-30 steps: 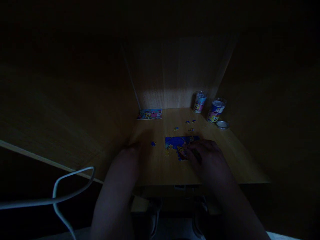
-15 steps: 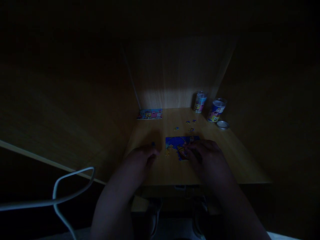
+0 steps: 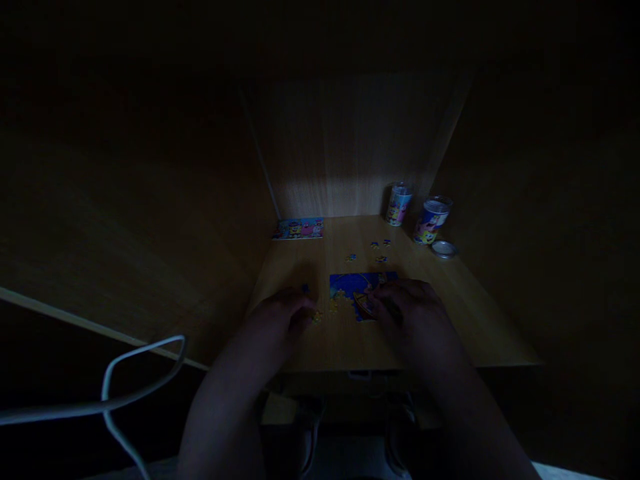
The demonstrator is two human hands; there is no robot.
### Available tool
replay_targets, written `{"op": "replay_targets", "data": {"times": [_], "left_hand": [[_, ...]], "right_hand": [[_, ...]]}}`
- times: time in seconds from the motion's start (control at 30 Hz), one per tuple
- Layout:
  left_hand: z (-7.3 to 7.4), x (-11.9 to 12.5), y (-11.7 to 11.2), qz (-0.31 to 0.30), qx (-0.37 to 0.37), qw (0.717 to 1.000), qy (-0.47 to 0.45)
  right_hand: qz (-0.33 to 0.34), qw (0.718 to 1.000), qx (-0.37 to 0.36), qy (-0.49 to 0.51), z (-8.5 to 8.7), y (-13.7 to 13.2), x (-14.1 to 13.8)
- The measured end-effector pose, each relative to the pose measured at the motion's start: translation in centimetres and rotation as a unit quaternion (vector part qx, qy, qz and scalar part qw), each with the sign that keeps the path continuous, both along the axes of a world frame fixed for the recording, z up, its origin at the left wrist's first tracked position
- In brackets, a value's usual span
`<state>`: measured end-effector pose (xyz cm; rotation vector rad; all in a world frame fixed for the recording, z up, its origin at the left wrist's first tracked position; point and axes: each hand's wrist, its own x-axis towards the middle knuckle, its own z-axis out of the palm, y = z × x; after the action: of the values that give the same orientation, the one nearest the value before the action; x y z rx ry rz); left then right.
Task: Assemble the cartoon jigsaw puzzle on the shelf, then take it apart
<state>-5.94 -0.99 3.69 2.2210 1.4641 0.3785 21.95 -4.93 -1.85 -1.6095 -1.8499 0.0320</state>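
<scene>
A partly assembled blue jigsaw puzzle (image 3: pixel 350 281) lies on the wooden tabletop, its lower left edge ragged with yellow bits. Over its right part is my right hand (image 3: pixel 413 303), fingers bent and fingertips together at the picture's middle; what they may hold is hidden. To the left of the puzzle, my left hand (image 3: pixel 283 313) rests low with its fingers curled together. A yellow puzzle piece (image 3: pixel 317 317) shows right by its fingertips, and a dark blue piece (image 3: pixel 305 289) lies just beyond them. Another yellow piece (image 3: pixel 333 305) sits against the puzzle's left side.
Several loose puzzle pieces (image 3: pixel 381 259) lie behind the puzzle. Two cartoon-printed cans (image 3: pixel 399 207) stand at the back right, with a round lid (image 3: pixel 444 249) beside the nearer one. A cartoon picture panel (image 3: pixel 299 229) lies at the back left. A white cable (image 3: pixel 143 393) loops at lower left.
My left hand has shifted slightly, and the yellow piece by its fingertips now shows more. My right hand stays on the puzzle. The whole view has drifted very slightly.
</scene>
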Motion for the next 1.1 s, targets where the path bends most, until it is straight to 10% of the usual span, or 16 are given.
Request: {"op": "replay_targets", "data": {"times": [0.6, 1.1], "left_hand": [[0.5, 1.1, 0.3, 0.057, 0.029, 0.996, 0.061], [-2.4, 2.3, 2.9, 0.078, 0.17, 0.977, 0.101]], "right_hand": [[0.006, 1.0, -0.001, -0.003, 0.0, 0.1, 0.1], [0.005, 1.0, 0.0, -0.012, 0.0, 0.1, 0.2]]}}
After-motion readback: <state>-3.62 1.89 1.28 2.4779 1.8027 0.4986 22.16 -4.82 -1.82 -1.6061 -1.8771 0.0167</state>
